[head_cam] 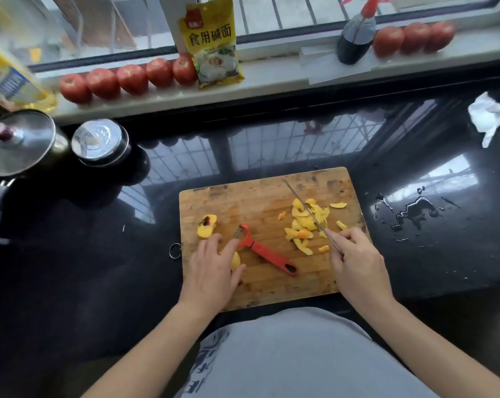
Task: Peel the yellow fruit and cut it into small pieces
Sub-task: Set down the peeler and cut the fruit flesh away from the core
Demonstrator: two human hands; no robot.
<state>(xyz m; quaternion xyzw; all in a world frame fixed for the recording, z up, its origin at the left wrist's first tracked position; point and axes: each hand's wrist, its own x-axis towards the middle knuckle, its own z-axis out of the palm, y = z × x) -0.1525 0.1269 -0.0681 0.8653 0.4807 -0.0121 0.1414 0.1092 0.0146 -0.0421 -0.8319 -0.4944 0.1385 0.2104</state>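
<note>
Holding a yellow fruit piece (235,261) under your curled left hand (211,271), you are keeping it near the front of the cutting board (260,196). Your right hand (355,259) is closing around the knife (309,211), whose blade is lying over the peel pile (306,225). The red peeler (264,249) is lying between your hands. Peeling is looking finished; I judge that cutting is only half done, because the stone half (206,226) is waiting farther left. Free room is staying at the board's back.
</note>
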